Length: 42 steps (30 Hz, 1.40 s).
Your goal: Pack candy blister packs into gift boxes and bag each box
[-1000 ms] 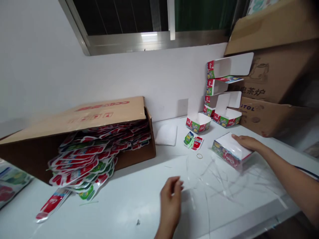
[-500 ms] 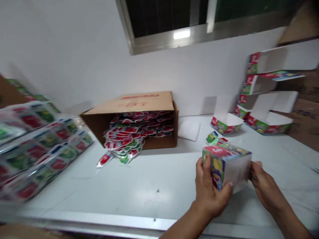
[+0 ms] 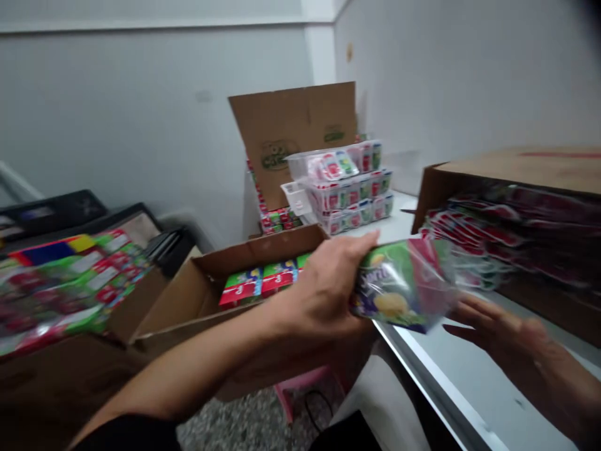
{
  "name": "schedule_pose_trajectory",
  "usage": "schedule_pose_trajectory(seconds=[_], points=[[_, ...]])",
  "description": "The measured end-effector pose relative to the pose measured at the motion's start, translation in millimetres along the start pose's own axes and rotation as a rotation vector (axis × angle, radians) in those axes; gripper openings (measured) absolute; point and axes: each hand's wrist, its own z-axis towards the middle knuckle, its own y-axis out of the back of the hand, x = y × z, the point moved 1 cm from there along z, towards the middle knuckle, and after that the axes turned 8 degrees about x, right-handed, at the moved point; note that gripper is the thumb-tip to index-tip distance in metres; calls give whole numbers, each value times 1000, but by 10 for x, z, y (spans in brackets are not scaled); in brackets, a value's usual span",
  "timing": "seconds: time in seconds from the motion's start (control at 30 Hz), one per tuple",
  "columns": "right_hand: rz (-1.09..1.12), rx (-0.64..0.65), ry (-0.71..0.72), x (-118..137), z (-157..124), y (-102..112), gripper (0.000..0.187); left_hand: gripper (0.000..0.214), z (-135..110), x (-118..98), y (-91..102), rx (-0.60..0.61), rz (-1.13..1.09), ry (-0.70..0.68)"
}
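Observation:
My left hand (image 3: 323, 288) is closed around a small printed box (image 3: 399, 285), green, red and purple, its surface shiny like clear film. The box is held tilted above the table's front edge. Close to its right end, my right hand (image 3: 521, 344) has its fingers stretched out; whether the fingertips touch the box I cannot tell. Below and left of my left hand stands an open cardboard carton (image 3: 263, 247) with several similar red and green printed boxes (image 3: 241, 285) inside. My left hand and forearm hide part of that carton.
On the white table (image 3: 469, 369), a cardboard box on its side (image 3: 554, 166) holds many red and green packets (image 3: 474, 228). Clear trays of packets (image 3: 352, 191) are stacked at the back, beside a raised carton flap (image 3: 300, 125). Another filled carton (image 3: 70, 294) stands left. A pink stool (image 3: 305, 382) is below.
The view has swung left, bringing the cartons into sight. The printed box has moved left in my left hand, and my right hand has opened beside it.

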Motion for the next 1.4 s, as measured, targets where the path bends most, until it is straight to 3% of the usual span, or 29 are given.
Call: schedule_pose_trajectory(seconds=[0.13,0.2,0.27,0.4,0.5,0.67,0.9,1.0,1.07,1.2,1.23,1.33,1.4], points=[[29,134,-1,-75,658,-342,44,81,-586,519,759,142,399,162],[-81,139,-12,-82,895,-512,42,73,-864,762,972,259,515,229],[-212,147,-14,-50,1084,-707,43,71,-1125,965,1044,400,537,268],[-426,201,5,19,1339,-1067,44,72,-1533,1232,883,625,333,310],[-466,258,42,-13,1441,-1199,42,76,-1669,1372,769,601,144,309],[-489,228,66,-127,1516,-1230,34,73,-1659,1652,655,656,-7,224],[-548,204,88,-202,1521,-1238,30,39,-1871,1873,9,791,104,-95],[-547,221,112,-207,1514,-1222,29,45,-2023,1860,-84,835,106,-56],[-546,232,141,-210,1512,-1218,29,45,-2114,1834,-40,895,69,104],[-527,233,160,-231,1506,-1236,29,20,-2280,1812,45,945,-70,916],[-526,231,155,-236,1503,-1244,30,28,-2314,1812,25,949,-116,1087],[-538,219,161,-227,1496,-1273,30,52,-2382,1833,-165,999,-507,1448],[-543,208,187,-199,1494,-1298,29,52,-2389,1862,-343,873,-891,1640]])
